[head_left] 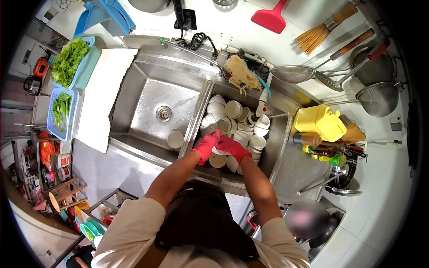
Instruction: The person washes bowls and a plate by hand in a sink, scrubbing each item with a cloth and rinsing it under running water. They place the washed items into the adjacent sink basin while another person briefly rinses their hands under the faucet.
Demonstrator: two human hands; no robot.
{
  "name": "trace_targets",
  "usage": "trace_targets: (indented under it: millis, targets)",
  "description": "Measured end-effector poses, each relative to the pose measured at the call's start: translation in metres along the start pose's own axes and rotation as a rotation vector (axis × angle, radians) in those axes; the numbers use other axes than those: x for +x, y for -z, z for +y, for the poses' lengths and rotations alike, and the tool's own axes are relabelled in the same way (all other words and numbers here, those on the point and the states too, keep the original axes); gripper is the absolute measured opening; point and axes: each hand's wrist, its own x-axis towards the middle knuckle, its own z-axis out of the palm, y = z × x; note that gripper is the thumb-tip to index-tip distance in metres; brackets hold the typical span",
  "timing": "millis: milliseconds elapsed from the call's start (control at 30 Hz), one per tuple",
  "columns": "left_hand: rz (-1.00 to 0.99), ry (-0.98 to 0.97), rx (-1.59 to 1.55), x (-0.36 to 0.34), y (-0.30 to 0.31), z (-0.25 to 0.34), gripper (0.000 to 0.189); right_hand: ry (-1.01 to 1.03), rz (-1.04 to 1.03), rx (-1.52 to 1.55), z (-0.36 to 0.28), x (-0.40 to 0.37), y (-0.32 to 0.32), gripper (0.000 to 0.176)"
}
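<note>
My left hand (207, 146) and my right hand (233, 148), both in pink rubber gloves, meet over the right sink basin. Their fingers are closed around a small white bowl (218, 151), mostly covered by the gloves. Beneath and around them, many white bowls (233, 109) lie heaped in the right basin (278, 156). A single white bowl (175, 139) sits in the left basin (142, 117), near its lower right corner.
A faucet (261, 107) reaches over the bowls, with a tan mesh cloth (241, 73) behind. Cardboard (100, 98) and baskets of greens (70, 62) stand left. At right are a yellow jug (318, 121), bottles (328, 156) and hanging strainers (292, 73).
</note>
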Motion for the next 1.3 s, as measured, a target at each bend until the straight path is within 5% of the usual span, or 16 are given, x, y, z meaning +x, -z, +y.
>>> trace_targets:
  millis: [100, 167, 200, 233, 300, 467, 533, 633, 700, 767, 867, 1000, 1100, 1167, 1233, 1300]
  targets:
    - [0.005, -0.136, 0.024, 0.030, 0.012, -0.029, 0.051, -0.161, -0.086, -0.442, -0.015, -0.011, 0.002, 0.023]
    - [0.162, 0.104, 0.059, 0.006, 0.008, 0.005, 0.051, -0.087, 0.392, -0.922, -0.022, -0.021, 0.009, 0.022]
    - [0.127, 0.088, 0.011, 0.015, 0.009, -0.005, 0.046, -0.331, 0.851, -0.301, -0.025, -0.019, 0.001, 0.022]
    - [0.125, 0.092, 0.007, 0.019, 0.009, -0.012, 0.046, -0.336, 0.848, -0.302, -0.022, -0.017, 0.002, 0.022]
    - [-0.075, 0.131, -0.161, 0.025, 0.010, -0.018, 0.037, -0.328, 0.893, 0.628, -0.011, -0.003, 0.012, 0.025]
    - [-0.125, 0.050, -0.145, 0.049, 0.006, -0.032, 0.039, -0.562, 0.841, -0.314, -0.073, -0.020, 0.014, 0.034]
    - [-0.223, -0.021, 0.064, 0.044, 0.012, -0.030, 0.034, -0.134, 1.038, -0.532, -0.058, -0.023, 0.008, 0.043]
    - [-0.043, -0.063, 0.349, 0.037, 0.004, -0.011, 0.032, 0.179, 0.675, -0.245, -0.017, -0.015, -0.007, 0.052]
    - [-0.024, -0.133, 0.416, 0.024, -0.013, 0.007, 0.032, 0.365, 0.674, -0.570, -0.048, -0.034, 0.000, 0.049]
    - [-0.006, -0.203, 0.488, 0.033, -0.022, 0.001, 0.032, -0.136, 0.437, -0.334, -0.066, -0.038, 0.008, 0.038]
    - [0.001, -0.163, 0.526, 0.050, -0.028, -0.004, 0.029, -0.271, 0.416, -0.336, -0.032, -0.030, 0.016, 0.028]
    - [0.260, -0.184, -0.009, 0.043, -0.033, -0.002, 0.031, -0.104, 0.336, -0.195, 0.057, -0.035, -0.009, 0.023]
    - [0.415, -0.347, -0.487, 0.035, -0.054, -0.018, 0.034, -0.079, 0.881, -1.014, 0.022, -0.030, -0.040, 0.017]
    - [0.620, -0.184, -1.155, 0.043, -0.065, -0.029, 0.035, -0.356, 1.331, 0.259, 0.028, -0.019, -0.051, 0.015]
    - [0.206, -0.211, -0.132, 0.061, -0.035, -0.034, 0.036, -0.286, 1.115, -0.034, 0.037, -0.037, -0.035, 0.015]
    - [-0.087, -0.181, 0.097, 0.041, -0.025, 0.017, 0.036, -0.122, 0.640, -0.582, 0.040, -0.050, -0.016, 0.017]
